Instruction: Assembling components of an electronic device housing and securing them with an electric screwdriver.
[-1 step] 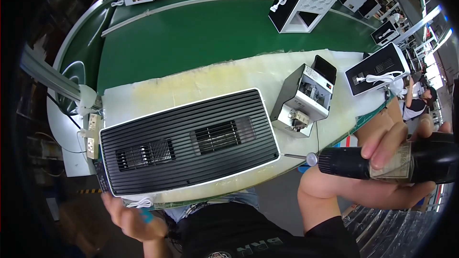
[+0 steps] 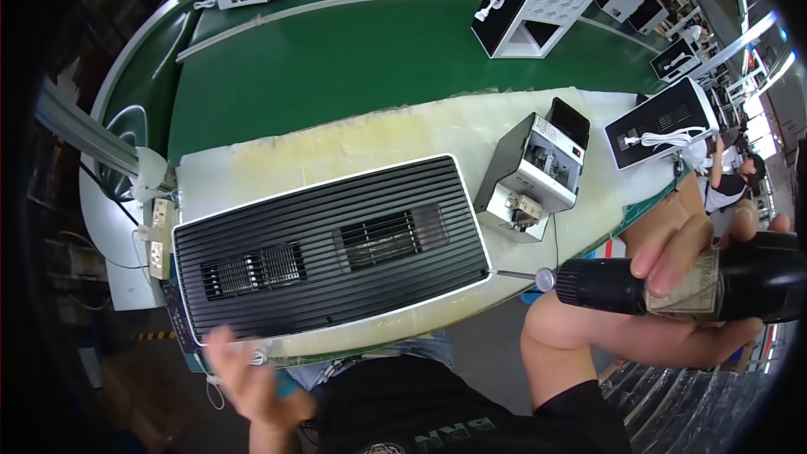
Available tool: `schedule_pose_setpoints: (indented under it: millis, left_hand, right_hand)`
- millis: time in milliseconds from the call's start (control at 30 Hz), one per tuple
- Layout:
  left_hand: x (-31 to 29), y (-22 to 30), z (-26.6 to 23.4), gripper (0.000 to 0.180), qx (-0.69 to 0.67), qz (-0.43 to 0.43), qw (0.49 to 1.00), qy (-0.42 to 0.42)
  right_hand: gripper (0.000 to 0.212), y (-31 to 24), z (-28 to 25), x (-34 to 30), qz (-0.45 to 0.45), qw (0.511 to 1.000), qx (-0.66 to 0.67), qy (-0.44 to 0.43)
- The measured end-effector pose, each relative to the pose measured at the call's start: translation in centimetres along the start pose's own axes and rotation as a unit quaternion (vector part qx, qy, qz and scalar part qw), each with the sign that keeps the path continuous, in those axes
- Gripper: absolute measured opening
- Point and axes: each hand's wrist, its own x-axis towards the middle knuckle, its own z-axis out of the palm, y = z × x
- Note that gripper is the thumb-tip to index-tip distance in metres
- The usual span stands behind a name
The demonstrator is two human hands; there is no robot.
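Note:
A long heater-like unit with a black ribbed face (image 2: 328,282) and a white rim lies on the padded bench. My right hand (image 2: 685,277) grips a black electric screwdriver (image 2: 601,286). Its thin bit reaches left to the unit's near right corner, where a small dark hole or screw shows. My left hand (image 2: 256,382), blurred, is at the unit's near left edge, fingers stretched out and apart, with a teal patch on it. Beside this hand a white cord (image 2: 258,357) is partly visible, and a white cord end (image 2: 214,391) hangs below the bench edge.
A grey screw-feeder machine (image 2: 534,176) stands right of the unit. Beyond it lies a black-and-white unit (image 2: 660,126) with a bundled cord. A white unit (image 2: 546,4) stands on the green belt (image 2: 353,59). A power strip (image 2: 160,240) is at the left, near a metal post.
My left hand has moved slightly right and the white cord end now hangs below the bench edge. The screwdriver stays at the same corner.

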Motion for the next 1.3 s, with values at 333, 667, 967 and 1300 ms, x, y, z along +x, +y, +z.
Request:
schedule_pose_setpoints:
  millis: [333,667,967,1300]
  left_hand:
    - [8.9,7.2,10.6,0.026,0.024,0.054,0.988,-0.144]
    - [9.0,7.4,11.0,0.026,0.004,0.034,0.99,-0.139]
    - [10.0,7.3,12.6,0.027,0.062,0.026,0.991,-0.12]
    - [9.4,6.1,6.9,0.038,0.05,-0.014,0.968,-0.244]
  right_hand:
    - [0.075,2.2,3.9,-1.5,0.04,0.989,-0.124,0.066]
    - [0.075,2.4,5.0,-2.4,0.055,0.989,-0.126,0.05]
    - [0.061,3.7,-6.4,-4.4,0.009,0.919,-0.376,0.12]
    - [0.069,10.0,-8.9,-10.0,-0.031,0.901,-0.425,0.078]
